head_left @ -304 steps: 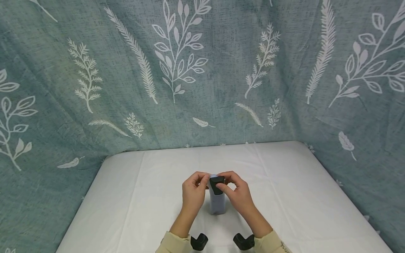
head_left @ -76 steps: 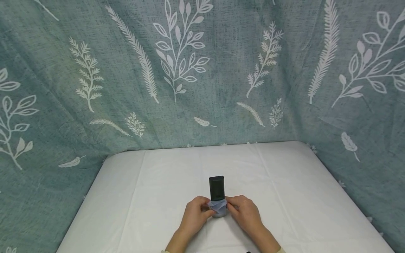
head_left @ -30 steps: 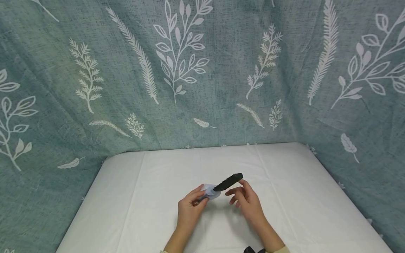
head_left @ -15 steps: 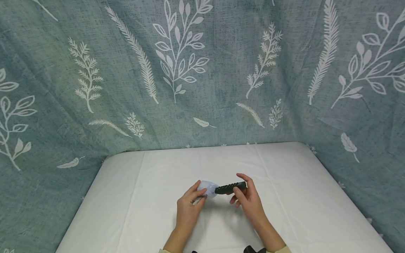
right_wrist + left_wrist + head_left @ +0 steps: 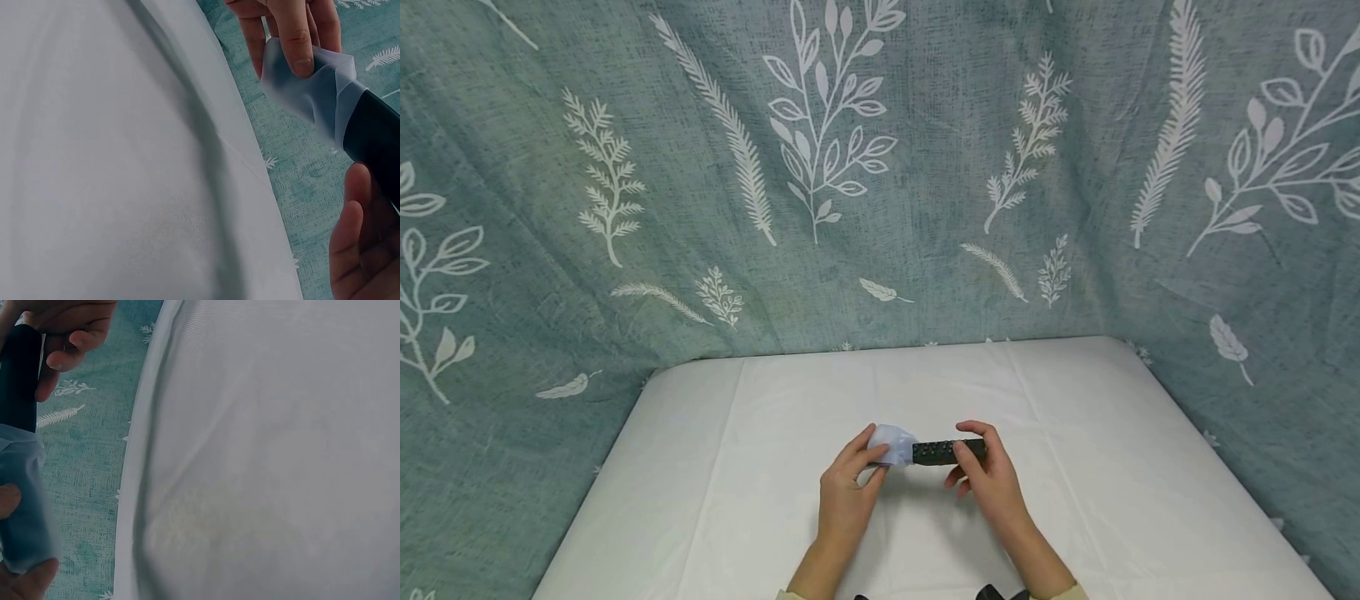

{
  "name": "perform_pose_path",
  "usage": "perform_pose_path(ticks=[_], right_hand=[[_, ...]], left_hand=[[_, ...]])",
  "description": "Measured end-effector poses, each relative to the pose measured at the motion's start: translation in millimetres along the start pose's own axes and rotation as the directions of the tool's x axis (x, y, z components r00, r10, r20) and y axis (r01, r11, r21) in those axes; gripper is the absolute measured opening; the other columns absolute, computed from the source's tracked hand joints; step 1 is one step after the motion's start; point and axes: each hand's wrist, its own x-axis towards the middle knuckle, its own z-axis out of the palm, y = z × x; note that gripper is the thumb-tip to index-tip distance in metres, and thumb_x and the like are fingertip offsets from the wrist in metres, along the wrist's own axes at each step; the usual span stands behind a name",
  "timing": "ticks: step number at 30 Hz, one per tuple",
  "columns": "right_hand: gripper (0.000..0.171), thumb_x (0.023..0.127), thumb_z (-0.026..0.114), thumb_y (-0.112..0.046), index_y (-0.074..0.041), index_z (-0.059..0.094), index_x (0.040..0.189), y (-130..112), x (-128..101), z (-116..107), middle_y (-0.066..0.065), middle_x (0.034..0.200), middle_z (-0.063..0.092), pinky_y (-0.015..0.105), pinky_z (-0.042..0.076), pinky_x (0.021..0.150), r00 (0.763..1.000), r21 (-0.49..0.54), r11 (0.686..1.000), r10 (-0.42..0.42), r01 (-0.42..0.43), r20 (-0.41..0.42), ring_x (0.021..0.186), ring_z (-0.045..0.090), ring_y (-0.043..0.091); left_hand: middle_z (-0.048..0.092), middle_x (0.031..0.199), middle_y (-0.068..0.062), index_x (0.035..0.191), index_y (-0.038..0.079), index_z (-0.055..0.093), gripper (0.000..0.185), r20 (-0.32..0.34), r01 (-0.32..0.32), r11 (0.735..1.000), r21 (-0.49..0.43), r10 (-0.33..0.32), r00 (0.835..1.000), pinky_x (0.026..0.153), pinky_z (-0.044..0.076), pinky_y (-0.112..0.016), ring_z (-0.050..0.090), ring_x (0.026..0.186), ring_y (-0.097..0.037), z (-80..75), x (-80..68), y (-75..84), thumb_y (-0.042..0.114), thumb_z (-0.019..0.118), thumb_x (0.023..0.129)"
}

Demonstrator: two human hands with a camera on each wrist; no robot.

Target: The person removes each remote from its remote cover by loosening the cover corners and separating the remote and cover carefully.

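The remote (image 5: 949,452) is black, with its buttons toward the camera, and lies level above the middle of the table (image 5: 715,500) — held up between both hands, clear of the white cloth. A pale translucent sleeve (image 5: 891,445) covers only its left end, bunched there. The table is draped in white, and behind and beside it hangs a grey-green curtain (image 5: 880,167) printed with white leaves and ferns.

The left hand (image 5: 846,487) pinches the sleeve between thumb and fingertips; the left wrist view shows the sleeve (image 5: 22,500) pressed by a finger above and below. The right hand (image 5: 988,483) curls its fingers round the bare right end of the remote, thumb underneath.

Half a second ago the remote's right end sat slightly higher and its edge faced the camera — now it is level with the button face turned up. Ten seconds ago the sleeve covered most of it as it stood upright on the table.
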Motion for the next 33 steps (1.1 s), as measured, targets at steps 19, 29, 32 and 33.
perform_pose_path(ticks=[19,29,32,33], right_hand=[[0.026,0.097,0.048,0.001,-0.003,0.047,0.122,8.1,1.6,-3.0,0.017,0.096,0.065,0.030,0.054,0.051,0.992,0.067,0.994,0.094,-0.088,-0.082,0.057,0.065,0.016],[0.028,0.092,0.047,0.005,-0.003,0.048,0.119,9.7,1.7,-4.3,0.017,0.099,0.060,0.029,0.054,0.051,0.992,0.075,0.992,0.105,-0.100,-0.071,0.057,0.065,0.018],[0.028,0.091,0.046,0.006,-0.002,0.047,0.119,10.7,1.5,-4.2,0.016,0.099,0.059,0.029,0.054,0.051,0.993,0.077,0.992,0.105,-0.100,-0.062,0.057,0.065,0.017],[0.028,0.091,0.046,0.006,-0.001,0.047,0.119,10.7,1.3,-4.2,0.015,0.098,0.058,0.029,0.054,0.051,0.993,0.078,0.992,0.104,-0.099,-0.060,0.057,0.065,0.017]], left_hand=[[0.057,0.143,-0.008,0.120,0.002,0.069,0.039,0.159,-0.008,0.997,-0.072,0.020,0.987,0.101,0.053,-0.032,0.057,0.131,-0.025,-3.1,-2.6,-3.0,-0.008,0.069,0.083],[0.069,0.120,-0.005,0.098,0.007,0.075,0.019,0.008,-0.043,0.998,-0.045,0.043,0.999,0.092,0.058,-0.032,0.067,0.113,-0.023,-0.9,2.8,0.4,-0.001,0.078,0.081],[0.072,0.112,-0.001,0.091,0.010,0.075,0.018,-0.038,-0.031,0.999,-0.036,0.030,0.999,0.088,0.058,-0.031,0.068,0.108,-0.021,-0.4,4.6,0.3,0.002,0.083,0.077],[0.072,0.110,0.000,0.089,0.011,0.075,0.018,-0.048,-0.023,0.999,-0.035,0.022,0.999,0.088,0.058,-0.031,0.068,0.107,-0.020,-0.3,4.9,0.3,0.002,0.084,0.076]])
